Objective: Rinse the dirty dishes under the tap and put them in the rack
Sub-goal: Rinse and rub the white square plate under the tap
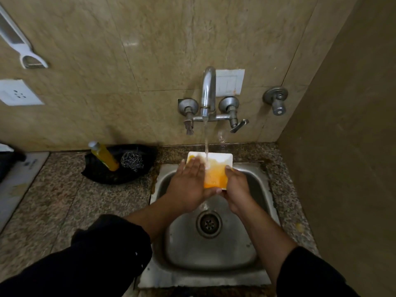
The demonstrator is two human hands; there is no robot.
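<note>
A white rectangular plate (pixel 221 160) smeared with orange-yellow sauce is held tilted over the steel sink (pixel 252 249). Water runs from the wall tap (pixel 208 91) straight onto the plate's middle. My right hand (pixel 236 186) grips the plate's near right edge, thumb over the rim. My left hand (pixel 190 185) lies flat on the plate's left half with straight fingers, its thumb under the near edge. The plate's left side is hidden beneath that hand. No rack is in view.
A yellow soap bottle (pixel 105 156) and a steel scrubber (pixel 131 160) lie in a black tray on the granite counter (pixel 64 202) at left. A side wall (pixel 342 146) stands close on the right. A wall socket (pixel 18 93) and a peeler (pixel 30 58) hang upper left.
</note>
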